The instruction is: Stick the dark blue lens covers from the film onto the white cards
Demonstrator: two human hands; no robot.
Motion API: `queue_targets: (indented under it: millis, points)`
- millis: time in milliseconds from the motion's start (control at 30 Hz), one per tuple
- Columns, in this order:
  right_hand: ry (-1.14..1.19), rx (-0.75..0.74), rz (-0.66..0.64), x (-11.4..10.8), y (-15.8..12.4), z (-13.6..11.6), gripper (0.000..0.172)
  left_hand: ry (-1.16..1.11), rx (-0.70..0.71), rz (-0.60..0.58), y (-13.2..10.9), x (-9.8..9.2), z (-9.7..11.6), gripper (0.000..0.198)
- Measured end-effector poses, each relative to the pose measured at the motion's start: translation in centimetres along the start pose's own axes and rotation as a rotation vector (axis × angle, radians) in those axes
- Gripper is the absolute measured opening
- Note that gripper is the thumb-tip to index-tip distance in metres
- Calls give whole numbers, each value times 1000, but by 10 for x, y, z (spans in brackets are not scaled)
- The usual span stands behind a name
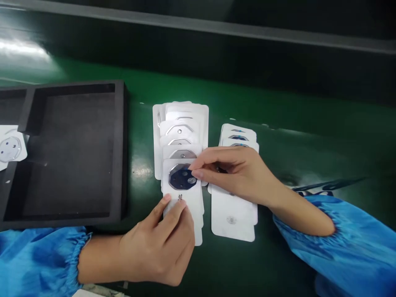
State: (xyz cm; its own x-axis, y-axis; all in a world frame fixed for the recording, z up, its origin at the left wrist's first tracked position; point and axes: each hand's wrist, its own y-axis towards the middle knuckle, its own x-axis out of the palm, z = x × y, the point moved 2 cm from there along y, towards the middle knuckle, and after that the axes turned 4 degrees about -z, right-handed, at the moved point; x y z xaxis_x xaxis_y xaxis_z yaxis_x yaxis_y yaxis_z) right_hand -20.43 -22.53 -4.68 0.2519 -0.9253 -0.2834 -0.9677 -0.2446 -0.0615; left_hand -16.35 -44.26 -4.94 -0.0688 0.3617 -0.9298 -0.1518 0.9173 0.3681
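Note:
My left hand grips the lower end of a white backing card between thumb and fingers. On that card lies a dark octagonal lens piece with a metal rim and round holes. My right hand comes in from the right, its fingertips pinching the piece's right edge. Beneath the held card, overlapping white cards with metal-rimmed pieces form a stack. A second overlapping row of cards lies partly under my right hand, with its middle hidden.
A black foam tray with raised walls sits left of the cards, and a white card with a metal piece lies beyond its left side. Everything rests on a green conveyor belt. Blue sleeves cover both my forearms.

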Motion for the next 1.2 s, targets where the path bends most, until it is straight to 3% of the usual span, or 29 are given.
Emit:
queue_targets:
  millis: [333, 1200]
  points:
    - [-17, -38, -11, -3, 0, 3, 10, -5, 25, -82, 4, -1, 1, 19]
    - [1, -36, -29, -4, 0, 6, 11, 4, 1, -101, 2, 0, 2, 17]
